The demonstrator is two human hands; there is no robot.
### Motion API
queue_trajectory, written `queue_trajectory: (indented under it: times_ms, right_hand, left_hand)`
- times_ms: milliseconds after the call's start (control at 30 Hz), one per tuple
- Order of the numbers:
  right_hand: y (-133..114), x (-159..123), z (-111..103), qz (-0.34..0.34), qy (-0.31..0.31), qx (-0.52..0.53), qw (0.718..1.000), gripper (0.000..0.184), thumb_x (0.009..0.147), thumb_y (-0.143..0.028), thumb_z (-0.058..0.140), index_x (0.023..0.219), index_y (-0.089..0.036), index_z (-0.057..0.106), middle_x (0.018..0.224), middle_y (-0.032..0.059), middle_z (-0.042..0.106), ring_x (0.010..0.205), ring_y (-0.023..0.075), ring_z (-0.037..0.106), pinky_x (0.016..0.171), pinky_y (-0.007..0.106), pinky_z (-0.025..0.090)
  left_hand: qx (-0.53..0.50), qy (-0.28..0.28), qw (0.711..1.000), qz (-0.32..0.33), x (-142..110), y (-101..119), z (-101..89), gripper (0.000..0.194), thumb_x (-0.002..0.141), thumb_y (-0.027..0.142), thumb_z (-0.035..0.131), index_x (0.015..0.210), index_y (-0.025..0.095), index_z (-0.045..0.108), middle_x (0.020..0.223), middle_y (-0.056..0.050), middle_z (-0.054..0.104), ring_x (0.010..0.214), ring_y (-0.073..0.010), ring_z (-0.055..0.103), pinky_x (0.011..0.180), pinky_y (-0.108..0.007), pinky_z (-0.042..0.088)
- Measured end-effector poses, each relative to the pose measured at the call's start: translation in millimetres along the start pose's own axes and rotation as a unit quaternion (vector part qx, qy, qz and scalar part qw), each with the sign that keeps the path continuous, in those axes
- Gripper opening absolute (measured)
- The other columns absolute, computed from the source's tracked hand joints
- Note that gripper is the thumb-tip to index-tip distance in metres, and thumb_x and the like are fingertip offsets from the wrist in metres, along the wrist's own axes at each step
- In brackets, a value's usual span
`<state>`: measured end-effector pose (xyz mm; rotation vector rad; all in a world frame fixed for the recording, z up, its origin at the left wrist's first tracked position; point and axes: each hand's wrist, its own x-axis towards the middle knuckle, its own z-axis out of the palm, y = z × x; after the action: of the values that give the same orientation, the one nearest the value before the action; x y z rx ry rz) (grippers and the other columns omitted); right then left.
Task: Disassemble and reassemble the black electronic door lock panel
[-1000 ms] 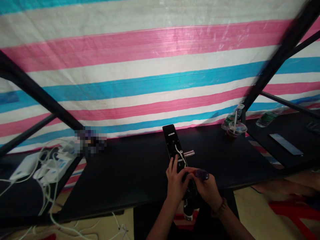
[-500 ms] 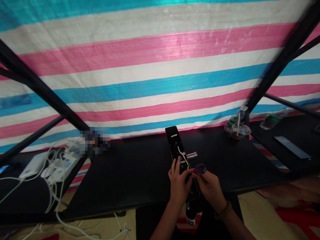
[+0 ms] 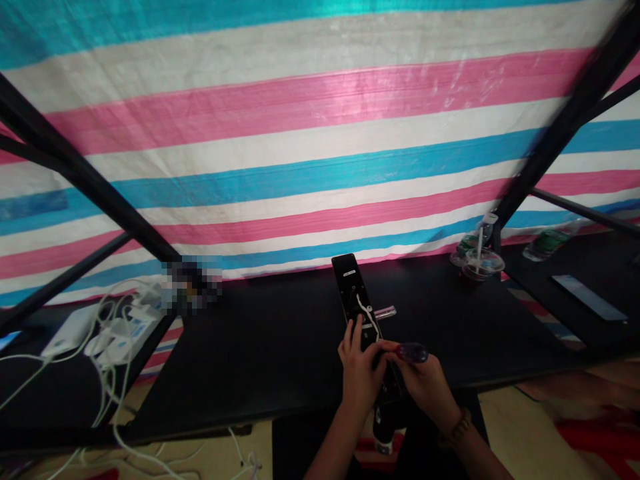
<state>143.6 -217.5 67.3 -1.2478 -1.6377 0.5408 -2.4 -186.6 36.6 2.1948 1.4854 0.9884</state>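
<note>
A long black panel (image 3: 351, 280) with a white cable (image 3: 367, 313) along it lies on the dark table, its near end over the front edge. My left hand (image 3: 357, 370) rests on it, two fingers laid on its surface. The thumb and forefinger of that hand come together in a pinch beside my right fingertips; what is between them is too small to make out. My right hand (image 3: 425, 383) grips a screwdriver (image 3: 413, 353) with a clear purplish handle, which tilts to the right. Its tip is hidden by the fingers.
A small clear plastic piece (image 3: 386, 312) lies right of the panel. At the back right stand a lidded cup with a straw (image 3: 483, 264) and a bottle (image 3: 487, 227). White cables and a power strip (image 3: 127, 340) lie at left. Black metal posts (image 3: 550, 140) rise on both sides.
The screwdriver handle has swung lower and to the right, and my right hand has shifted slightly down and right. My left hand stays on the panel.
</note>
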Motion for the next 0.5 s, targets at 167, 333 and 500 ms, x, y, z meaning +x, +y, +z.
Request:
queue_trajectory:
  times_ms: [167,333,500]
  right_hand:
    - [-7.9,2.7,1.5,-0.002,0.040,-0.006,0.999,0.020,0.093,-0.026,0.056,0.106,-0.022,0.071,0.102,0.0095,0.076,0.096,0.0235,0.073,0.086,0.035,0.061]
    - [-6.6,2.1,4.6,0.042,0.070,0.009,0.997,0.011,0.089,-0.030,0.065,0.088,-0.021,0.071,0.088,0.0065,0.075,0.081,0.0212,0.073,0.077,0.031,0.061]
    - [-0.8,-1.4,-1.3,0.028,-0.020,0.004,0.999,0.026,0.095,-0.022,0.051,0.110,-0.024,0.072,0.110,0.0076,0.076,0.107,0.0234,0.071,0.095,0.035,0.057]
  left_hand:
    - [0.000,0.003,1.000,-0.001,-0.3,0.2,1.0,0.017,0.086,0.023,0.066,0.100,0.030,0.074,0.161,-0.007,0.029,0.148,-0.0330,0.024,0.107,-0.057,0.037]
    - [0.009,0.001,1.000,0.001,0.7,1.8,-2.2,0.012,0.087,0.022,0.065,0.093,0.027,0.074,0.160,-0.007,0.031,0.147,-0.0332,0.026,0.106,-0.057,0.038]
    - [0.011,0.010,1.000,0.003,1.1,0.6,0.1,0.019,0.086,0.022,0.066,0.101,0.030,0.074,0.161,-0.006,0.031,0.147,-0.0328,0.026,0.106,-0.057,0.039]
